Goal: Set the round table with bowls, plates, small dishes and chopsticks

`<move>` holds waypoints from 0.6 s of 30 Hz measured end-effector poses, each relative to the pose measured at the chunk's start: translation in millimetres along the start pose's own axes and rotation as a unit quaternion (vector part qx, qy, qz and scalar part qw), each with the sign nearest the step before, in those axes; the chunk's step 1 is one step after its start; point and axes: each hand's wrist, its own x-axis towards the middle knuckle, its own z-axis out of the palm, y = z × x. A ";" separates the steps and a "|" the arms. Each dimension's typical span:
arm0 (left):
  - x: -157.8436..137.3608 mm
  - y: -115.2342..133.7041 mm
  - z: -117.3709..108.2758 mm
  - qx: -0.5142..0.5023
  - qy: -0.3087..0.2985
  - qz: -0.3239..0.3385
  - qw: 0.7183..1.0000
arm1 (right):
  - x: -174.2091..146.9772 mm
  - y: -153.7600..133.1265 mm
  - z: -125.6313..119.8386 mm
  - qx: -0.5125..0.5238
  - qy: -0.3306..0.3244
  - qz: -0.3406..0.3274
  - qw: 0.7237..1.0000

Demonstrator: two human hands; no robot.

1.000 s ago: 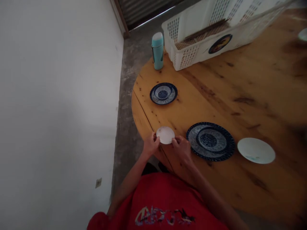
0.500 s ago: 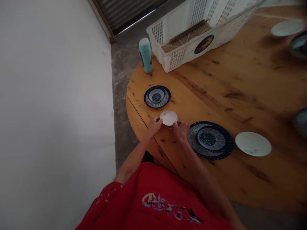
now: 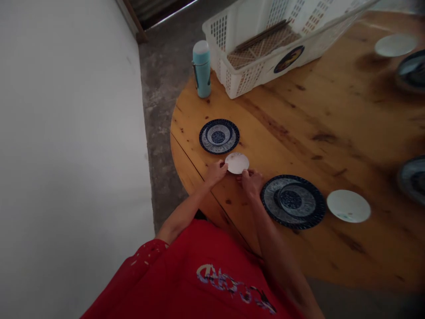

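A small white saucer [image 3: 237, 163] is held at its rim between both hands, low over the wooden table or resting on it; I cannot tell which. My left hand [image 3: 217, 171] pinches its left edge, fingers closed. On the opposite side, the closed fingers of my right hand [image 3: 251, 180] grip the lower right edge. Just beyond the saucer lies a blue-patterned plate [image 3: 203, 141] with a smaller matching dish on it. To the right of my right hand sits a larger blue-rimmed plate [image 3: 317, 208], also bearing a smaller dish.
A white saucer [image 3: 348, 206] lies right of the large plate. Farther off are another white saucer [image 3: 396, 45] and dark plates [image 3: 413, 71]. A light-blue bottle [image 3: 202, 71] and a white plastic basket [image 3: 239, 82] holding thin sticks stand at the back of the table [image 3: 332, 155].
The camera view has shifted slightly. Both hands keep their hold on the small saucer, which stays beside the nearer blue-patterned plate with little visible movement.
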 end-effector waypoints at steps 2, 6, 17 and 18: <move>3.6 -0.2 0.8 -0.019 -0.010 -0.004 1.000 | -0.1 -1.7 0.5 0.008 0.010 -0.001 1.000; 9.1 0.1 2.4 -0.047 -0.022 -0.021 0.998 | 0.2 -3.1 1.2 0.029 0.023 0.004 0.999; 11.8 -3.1 2.4 -0.075 -0.064 -0.030 0.995 | -3.4 -10.4 0.9 0.027 0.036 0.019 0.999; 12.1 -3.6 2.5 -0.075 -0.065 -0.029 0.995 | -3.7 -11.3 0.7 0.030 0.035 0.022 0.999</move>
